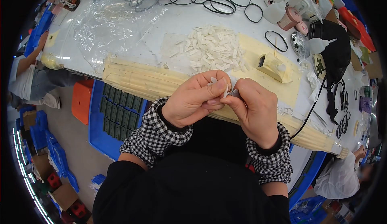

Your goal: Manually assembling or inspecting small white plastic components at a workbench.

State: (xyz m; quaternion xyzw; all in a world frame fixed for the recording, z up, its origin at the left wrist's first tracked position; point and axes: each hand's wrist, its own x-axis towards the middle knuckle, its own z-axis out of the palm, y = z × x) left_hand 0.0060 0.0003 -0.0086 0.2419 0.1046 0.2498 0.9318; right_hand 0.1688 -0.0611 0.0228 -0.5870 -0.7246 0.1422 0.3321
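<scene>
My left hand (193, 100) and my right hand (256, 110) meet just past the table's padded front edge. Thumb and fingers of the left pinch a small white plastic piece (212, 81). Between the two hands a slim white strip (225, 91) stands up, its lower end at the right fingertips. Those right fingers are closed too, with a small greyish bit (234, 92) showing by them; its kind is too small to make out. Beyond the hands lies a heap of flat white plastic pieces (213, 46). Both wrists wear black-and-white checked sleeve covers.
Black rubber rings (219, 6) lie in a tangle at the back. A clear plastic bag (109, 26) spreads at left. A small yellow block-shaped holder (274, 67) sits to the right, near a black cable (308, 115). Below the edge, a blue crate (94, 123) holds dark green parts.
</scene>
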